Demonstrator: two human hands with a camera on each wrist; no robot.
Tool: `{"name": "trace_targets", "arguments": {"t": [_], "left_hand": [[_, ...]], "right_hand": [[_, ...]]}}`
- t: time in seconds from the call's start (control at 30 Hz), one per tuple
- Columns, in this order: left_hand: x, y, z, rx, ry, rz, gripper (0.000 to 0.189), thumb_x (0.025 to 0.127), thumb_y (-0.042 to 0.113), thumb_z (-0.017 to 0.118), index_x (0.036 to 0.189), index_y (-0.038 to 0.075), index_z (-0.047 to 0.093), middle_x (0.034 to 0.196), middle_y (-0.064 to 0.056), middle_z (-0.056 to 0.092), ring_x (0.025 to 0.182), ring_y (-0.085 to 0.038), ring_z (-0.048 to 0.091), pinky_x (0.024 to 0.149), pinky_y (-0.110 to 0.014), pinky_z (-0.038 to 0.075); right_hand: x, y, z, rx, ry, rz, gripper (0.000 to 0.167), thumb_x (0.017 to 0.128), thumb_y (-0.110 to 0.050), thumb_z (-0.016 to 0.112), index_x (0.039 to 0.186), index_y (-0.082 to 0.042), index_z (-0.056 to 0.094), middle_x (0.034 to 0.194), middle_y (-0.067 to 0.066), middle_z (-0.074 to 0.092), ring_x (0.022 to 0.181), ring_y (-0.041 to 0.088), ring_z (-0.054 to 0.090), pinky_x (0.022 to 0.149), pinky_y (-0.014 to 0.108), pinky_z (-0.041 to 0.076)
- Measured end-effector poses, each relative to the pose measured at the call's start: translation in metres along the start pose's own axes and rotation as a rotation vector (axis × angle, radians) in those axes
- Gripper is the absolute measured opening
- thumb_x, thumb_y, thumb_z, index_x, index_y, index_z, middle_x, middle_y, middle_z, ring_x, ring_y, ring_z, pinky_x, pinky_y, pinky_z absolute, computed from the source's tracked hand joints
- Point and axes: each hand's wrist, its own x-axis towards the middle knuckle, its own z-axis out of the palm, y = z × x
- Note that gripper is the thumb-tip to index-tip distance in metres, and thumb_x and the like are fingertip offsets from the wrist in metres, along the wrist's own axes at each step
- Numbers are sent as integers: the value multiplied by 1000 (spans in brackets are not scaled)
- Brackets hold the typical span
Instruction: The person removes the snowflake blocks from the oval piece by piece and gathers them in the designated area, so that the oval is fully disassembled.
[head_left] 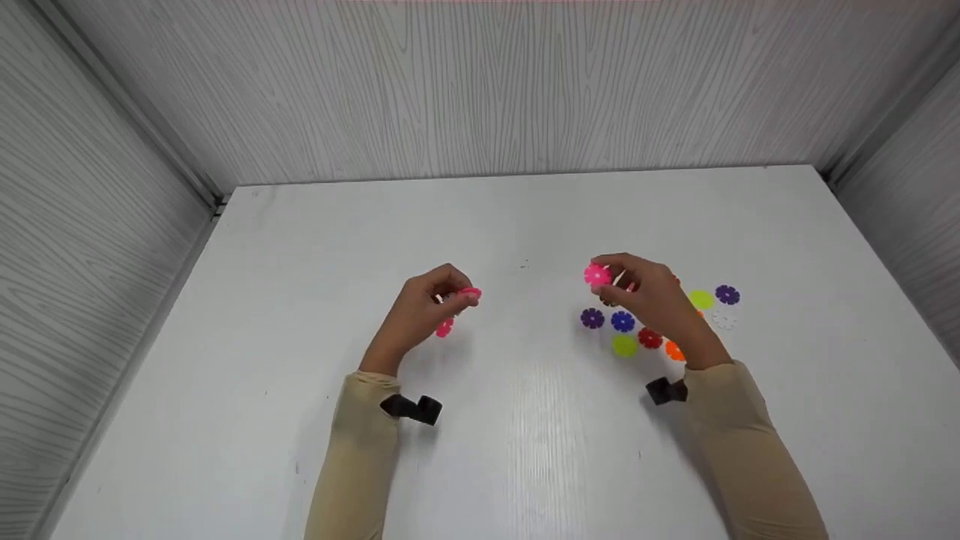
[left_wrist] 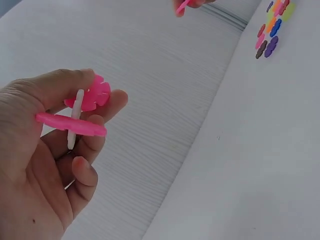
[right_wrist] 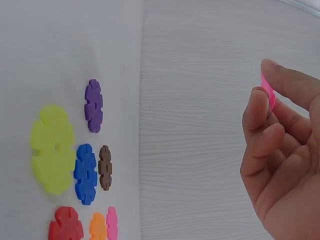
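Observation:
My left hand (head_left: 414,311) is raised over the left middle of the table and pinches a small joined piece between thumb and fingers. In the left wrist view this piece shows a pink snowflake disc (left_wrist: 100,94) at the fingertips, a white disc (left_wrist: 76,111) seen edge-on, and a second pink disc (left_wrist: 75,125) crossing the white one. Across from it, my right hand (head_left: 651,291) holds a single pink snowflake disc (head_left: 597,275) by its edge between thumb and fingers. That disc (right_wrist: 268,91) appears nearly edge-on in the right wrist view.
Loose snowflake discs lie on the white table (head_left: 525,450) below and around the right hand: purple (head_left: 592,318), blue (head_left: 622,322), yellow-green (head_left: 624,346), red (head_left: 650,338), orange (head_left: 675,351), white (head_left: 725,319) and others. Wood-grain panels (head_left: 480,90) stand behind and at both sides.

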Motion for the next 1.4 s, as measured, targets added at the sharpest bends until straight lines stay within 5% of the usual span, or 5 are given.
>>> {"name": "trace_targets", "arguments": {"t": [0.33,0.57,0.73,1.1,1.4], "left_hand": [[3,-6,5,28,-113,-23,15,92,34,64,99,21,68,96,-20,64,66,-15,50,57,-23,41],[5,-10,8,99,-161,28,19,96,32,58,103,17,67,98,-5,65,76,-18,54,69,-27,46],[5,-12,10,99,-154,13,14,97,26,57,102,17,68,99,1,66,87,-18,56,76,-31,47],[5,-11,17,138,-64,-13,9,93,17,58,100,12,61,88,-2,61,81,-15,48,72,-28,40],[7,-12,19,186,-63,-24,10,91,16,58,98,14,65,88,0,63,82,-14,50,72,-27,42]], "right_hand": [[1,5,2,3,20,-16,43,89,-19,70,130,-17,60,98,6,62,81,20,59,67,20,49],[5,11,6,-6,-1,20,41,89,-19,70,129,-16,61,87,4,51,82,21,52,66,19,46],[6,13,8,-44,-50,54,40,91,-21,68,130,-15,60,88,4,56,83,21,52,66,20,46],[4,15,15,-140,-254,74,33,89,-24,69,119,-11,63,87,5,59,71,17,51,63,26,45],[3,17,19,-214,-389,70,27,87,-20,70,114,-15,68,85,2,56,81,17,50,67,28,43]]}}
